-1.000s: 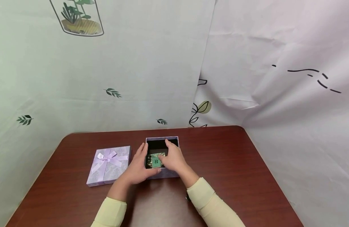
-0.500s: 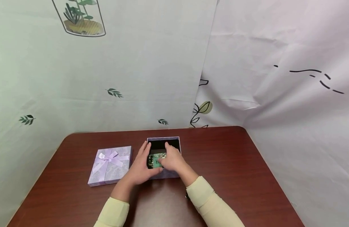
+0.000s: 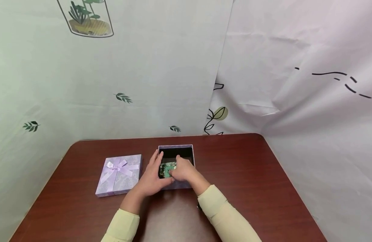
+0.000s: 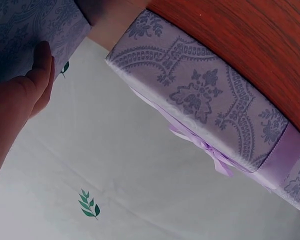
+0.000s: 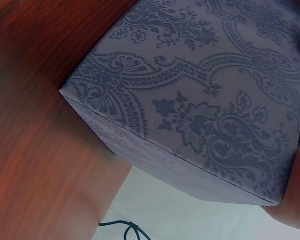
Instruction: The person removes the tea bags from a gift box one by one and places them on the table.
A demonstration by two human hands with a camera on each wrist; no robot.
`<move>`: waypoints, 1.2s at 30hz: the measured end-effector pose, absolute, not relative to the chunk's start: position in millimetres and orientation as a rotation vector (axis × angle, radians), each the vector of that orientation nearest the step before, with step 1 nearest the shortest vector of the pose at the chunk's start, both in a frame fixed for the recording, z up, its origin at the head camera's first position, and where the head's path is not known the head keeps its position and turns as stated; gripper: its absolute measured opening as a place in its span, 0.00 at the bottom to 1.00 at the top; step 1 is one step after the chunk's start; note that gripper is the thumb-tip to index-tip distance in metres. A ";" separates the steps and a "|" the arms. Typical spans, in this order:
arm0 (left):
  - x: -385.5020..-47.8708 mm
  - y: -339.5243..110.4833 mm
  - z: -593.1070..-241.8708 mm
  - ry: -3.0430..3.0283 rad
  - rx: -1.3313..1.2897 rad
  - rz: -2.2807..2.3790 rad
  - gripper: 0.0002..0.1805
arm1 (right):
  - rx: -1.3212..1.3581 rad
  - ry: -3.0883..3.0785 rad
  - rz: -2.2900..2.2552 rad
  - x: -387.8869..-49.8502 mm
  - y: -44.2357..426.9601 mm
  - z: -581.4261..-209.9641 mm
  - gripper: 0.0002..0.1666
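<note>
Changed within the last second: right hand lower inside the box, thumb farther over the green item, less of the printed face in sight. Unchanged: left hand at the box, lid off. Meaning, as a judgement: work centred on the item within the open box, not on the lid; lifting or settling, impossible to tell.

Item: one, green, patterned, with a plainer green panel; location, inside the box, toward the near left.

Box: one, lilac with grey-blue damask pattern, dark within; upright on the table.

Left hand: grasping the box at the near left corner, fingers along the left side, thumb along the front.

Right hand: thumb on the item, other fingers down in the box, partly hidden; firm hold or mere pressure, cannot tell.

Lid: one, matching, bow uppermost; flat on the table, left of the box, near but apart.

Table: red-brown, wood-grained, far corners rounded, pale sheen at the near side.

Dark object: small, beside the right sleeve; identity unclear.

Room: white cloth behind and to the right, creased at right; printed jar, leaf sprigs, black dashes.
</note>
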State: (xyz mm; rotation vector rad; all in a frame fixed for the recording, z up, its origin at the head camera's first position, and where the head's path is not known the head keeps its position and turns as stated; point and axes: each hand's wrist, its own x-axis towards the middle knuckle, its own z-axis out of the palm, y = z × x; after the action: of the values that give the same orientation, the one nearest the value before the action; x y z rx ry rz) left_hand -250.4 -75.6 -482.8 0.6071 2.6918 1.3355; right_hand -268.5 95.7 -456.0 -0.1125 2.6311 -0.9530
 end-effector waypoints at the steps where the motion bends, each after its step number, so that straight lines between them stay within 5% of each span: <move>1: -250.5 -75.7 -483.0 2.692 0.611 1.335 0.60 | -0.111 2.627 -0.937 -268.9 95.2 -456.1 0.49; 36: -249.1 -76.3 -480.7 2.625 0.588 1.327 0.57 | -0.116 2.475 -1.010 -281.5 93.8 -461.5 0.42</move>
State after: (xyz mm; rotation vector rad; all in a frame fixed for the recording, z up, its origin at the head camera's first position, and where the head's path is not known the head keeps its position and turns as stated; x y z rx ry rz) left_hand -249.1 -76.3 -480.7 0.5876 2.6250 1.3274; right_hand -281.5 93.8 -461.5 -0.1156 2.4745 -1.0101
